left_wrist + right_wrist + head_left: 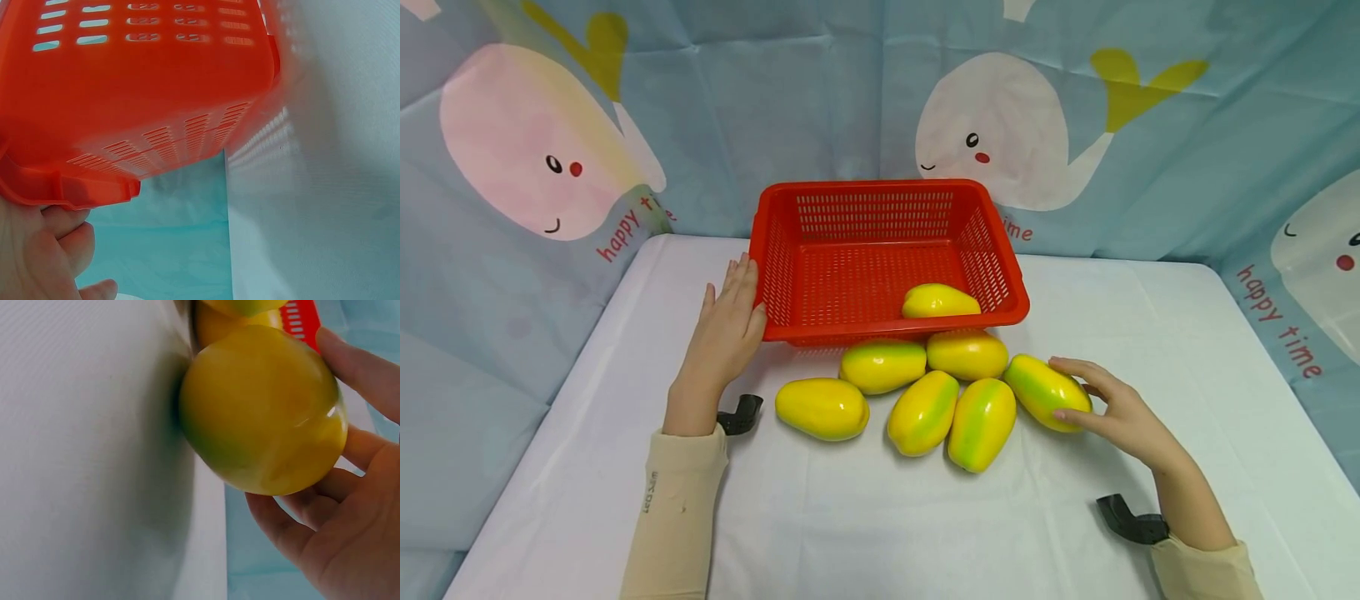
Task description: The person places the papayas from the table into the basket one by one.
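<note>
A red plastic basket (872, 327) stands at the back of the table, with one yellow mango (940, 301) inside near its front right corner. My left hand (722, 321) lies along the basket's left rim, fingers nearly straight; in the left wrist view its fingers (75, 244) touch the rim from below. With thumb and fingers spread round its right end, my right hand (1120, 412) holds a yellow-green mango (1047, 392). In the right wrist view that mango (265, 412) fills the grasp, its lower side close to the white tabletop.
Several other mangoes lie in front of the basket, among them one at the left (822, 408) and one at the front (982, 425). A white cloth (850, 533) covers the table. Behind hangs a blue curtain (820, 92) printed with whales.
</note>
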Available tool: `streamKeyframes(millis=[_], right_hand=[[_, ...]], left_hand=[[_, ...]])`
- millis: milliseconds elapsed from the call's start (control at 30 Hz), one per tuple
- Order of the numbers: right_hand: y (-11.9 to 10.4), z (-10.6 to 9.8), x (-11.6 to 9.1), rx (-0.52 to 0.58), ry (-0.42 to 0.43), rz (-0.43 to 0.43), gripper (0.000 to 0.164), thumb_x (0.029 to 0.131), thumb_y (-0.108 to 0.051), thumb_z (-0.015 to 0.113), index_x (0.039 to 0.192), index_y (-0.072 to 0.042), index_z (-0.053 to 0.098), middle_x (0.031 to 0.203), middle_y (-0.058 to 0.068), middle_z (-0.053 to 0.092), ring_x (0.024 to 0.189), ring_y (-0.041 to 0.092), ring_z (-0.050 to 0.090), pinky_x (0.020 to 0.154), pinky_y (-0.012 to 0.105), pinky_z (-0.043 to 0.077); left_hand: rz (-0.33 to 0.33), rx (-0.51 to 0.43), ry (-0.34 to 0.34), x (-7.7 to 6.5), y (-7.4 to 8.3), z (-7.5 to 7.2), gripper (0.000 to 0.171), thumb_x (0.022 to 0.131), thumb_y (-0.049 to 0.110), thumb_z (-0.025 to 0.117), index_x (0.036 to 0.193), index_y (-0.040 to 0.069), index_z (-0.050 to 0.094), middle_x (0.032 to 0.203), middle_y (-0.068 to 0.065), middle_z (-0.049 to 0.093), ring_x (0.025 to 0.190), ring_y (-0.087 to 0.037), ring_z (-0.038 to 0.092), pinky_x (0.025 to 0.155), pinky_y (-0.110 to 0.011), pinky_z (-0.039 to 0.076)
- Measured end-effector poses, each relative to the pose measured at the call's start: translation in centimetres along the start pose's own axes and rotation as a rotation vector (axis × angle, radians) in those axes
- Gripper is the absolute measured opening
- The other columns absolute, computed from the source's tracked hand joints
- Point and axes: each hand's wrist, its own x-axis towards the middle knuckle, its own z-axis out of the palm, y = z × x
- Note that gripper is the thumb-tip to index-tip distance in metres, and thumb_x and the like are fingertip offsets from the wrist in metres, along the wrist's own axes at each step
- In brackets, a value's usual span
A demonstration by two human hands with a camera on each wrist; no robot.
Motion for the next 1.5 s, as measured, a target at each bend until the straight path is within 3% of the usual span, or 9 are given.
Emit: streamKeyframes(millis=[233,333,500,633,1500], right_hand=[[0.4,0.1,-0.1,-0.001,-0.022,0.05,0.06,0.083,-0.019,0.073,0.137,-0.013,0.048,0.136,0.008,0.047,0.115,-0.006,0.039,0.09,0.01,0.033],[0.4,0.2,0.0,-0.002,-0.046,0.075,0.063,0.083,-0.021,0.073,0.139,-0.014,0.045,0.138,0.008,0.045,0.117,0.0,0.039,0.093,0.023,0.036],[0.3,0.5,0.1,0.032,-0.082,0.134,0.072,0.082,-0.025,0.074,0.143,-0.013,0.038,0.141,0.012,0.041,0.121,0.023,0.04,0.095,0.048,0.036],[0.2,0.7,0.1,0.064,-0.1,0.166,0.079,0.08,-0.026,0.075,0.146,-0.012,0.034,0.144,0.016,0.037,0.123,0.033,0.038,0.094,0.057,0.033],[0.2,1.0,0.4,0.047,-0.09,0.203,0.081,0.079,-0.024,0.076,0.146,-0.011,0.032,0.142,0.016,0.038,0.116,0.032,0.041,0.091,0.056,0.036]], left_hand=[[-0.005,0.001,-0.004,0.0,0.1,0.0,0.059,0.098,0.02,0.034,0.15,0.0,0.014,0.157,-0.012,0.009,0.144,-0.027,0.005,0.112,-0.056,0.002],[-0.004,0.001,-0.004,0.0,0.1,-0.1,0.06,0.098,0.02,0.034,0.15,0.0,0.013,0.157,-0.012,0.009,0.144,-0.028,0.005,0.112,-0.056,0.001],[-0.001,0.0,-0.003,0.0,0.1,-0.1,0.06,0.097,0.02,0.034,0.15,0.0,0.014,0.157,-0.012,0.01,0.144,-0.028,0.006,0.112,-0.056,0.001],[0.0,0.002,-0.002,0.0,0.0,0.0,0.06,0.097,0.02,0.034,0.15,0.0,0.014,0.157,-0.012,0.01,0.144,-0.028,0.006,0.112,-0.056,0.002],[-0.006,0.003,-0.015,0.0,0.0,-0.1,0.06,0.098,0.021,0.033,0.15,0.001,0.012,0.157,-0.011,0.008,0.144,-0.027,0.004,0.112,-0.056,0.002]])
